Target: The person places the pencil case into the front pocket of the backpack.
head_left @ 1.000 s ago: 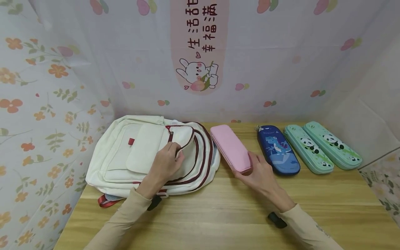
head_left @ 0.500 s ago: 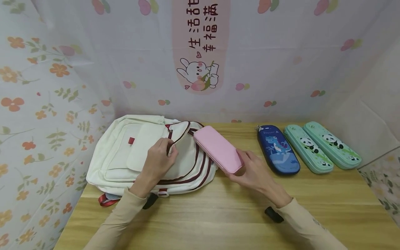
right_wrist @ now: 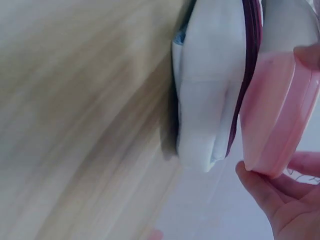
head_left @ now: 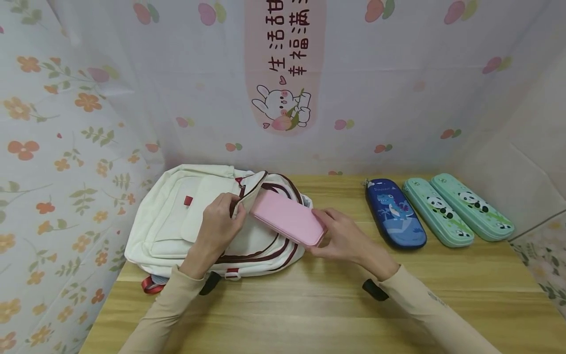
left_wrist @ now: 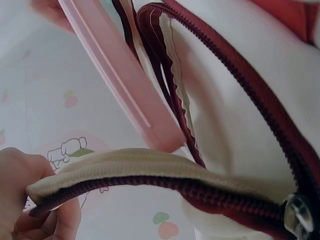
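Note:
A white backpack with dark red zippers lies on the table at the left. My left hand pinches the edge of its front pocket flap and holds it lifted; the left wrist view shows the hand on the zipped edge. My right hand grips the near right end of a pink pencil case, whose far left end is at the pocket opening. In the right wrist view, thumb and fingers of the hand hold the case by its end, beside the bag.
A dark blue dinosaur case lies right of the backpack. Two mint green panda cases, one beside the other, lie farther right on the wooden table. Patterned cloth hangs behind.
My right hand has carried the pink case leftward from beside the backpack to the pocket opening. My left hand has shifted slightly left and holds the flap higher.

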`<state>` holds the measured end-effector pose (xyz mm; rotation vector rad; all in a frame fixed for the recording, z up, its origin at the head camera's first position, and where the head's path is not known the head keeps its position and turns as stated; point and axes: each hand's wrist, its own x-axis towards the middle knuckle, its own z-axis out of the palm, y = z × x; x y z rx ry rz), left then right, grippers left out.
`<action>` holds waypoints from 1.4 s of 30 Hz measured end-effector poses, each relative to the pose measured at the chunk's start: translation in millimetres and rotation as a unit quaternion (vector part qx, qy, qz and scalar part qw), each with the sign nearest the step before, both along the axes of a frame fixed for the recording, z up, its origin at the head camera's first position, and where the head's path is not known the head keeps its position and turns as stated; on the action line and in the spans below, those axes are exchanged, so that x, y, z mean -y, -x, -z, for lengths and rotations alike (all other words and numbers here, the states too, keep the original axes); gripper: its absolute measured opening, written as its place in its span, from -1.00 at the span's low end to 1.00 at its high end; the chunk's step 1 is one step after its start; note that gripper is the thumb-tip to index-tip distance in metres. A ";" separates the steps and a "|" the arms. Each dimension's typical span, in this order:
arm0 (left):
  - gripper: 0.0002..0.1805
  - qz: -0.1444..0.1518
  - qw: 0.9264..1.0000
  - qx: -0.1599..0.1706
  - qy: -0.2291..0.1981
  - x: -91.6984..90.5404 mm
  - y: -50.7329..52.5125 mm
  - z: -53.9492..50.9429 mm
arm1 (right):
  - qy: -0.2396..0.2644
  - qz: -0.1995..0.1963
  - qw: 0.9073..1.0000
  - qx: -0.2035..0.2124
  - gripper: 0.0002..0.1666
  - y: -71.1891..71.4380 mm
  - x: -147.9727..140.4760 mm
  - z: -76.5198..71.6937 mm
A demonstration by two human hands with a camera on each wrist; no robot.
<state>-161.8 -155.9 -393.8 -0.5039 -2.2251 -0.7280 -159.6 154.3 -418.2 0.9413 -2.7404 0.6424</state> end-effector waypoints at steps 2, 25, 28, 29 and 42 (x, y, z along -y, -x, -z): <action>-0.93 -0.002 1.000 0.003 -0.004 0.8 -0.2 -0.1 | -0.009 -0.016 1.000 0.000 0.08 3.1 3.0 -0.9; -0.93 -0.019 1.000 0.002 -0.017 5.1 2.3 0.5 | -0.028 -0.138 0.986 0.083 -0.04 47.7 61.0 -12.5; -0.93 -0.019 1.000 0.003 -0.015 5.4 2.5 0.1 | -0.031 -0.144 0.984 0.096 -0.02 51.0 68.5 -13.5; -0.93 -0.019 1.000 0.003 -0.014 5.5 2.5 0.0 | -0.032 -0.145 0.984 0.098 -0.01 51.9 70.8 -13.2; -0.92 -0.032 0.999 0.004 -0.014 8.7 0.4 -1.7 | -0.030 -0.160 0.978 0.133 -0.05 55.0 97.5 -3.7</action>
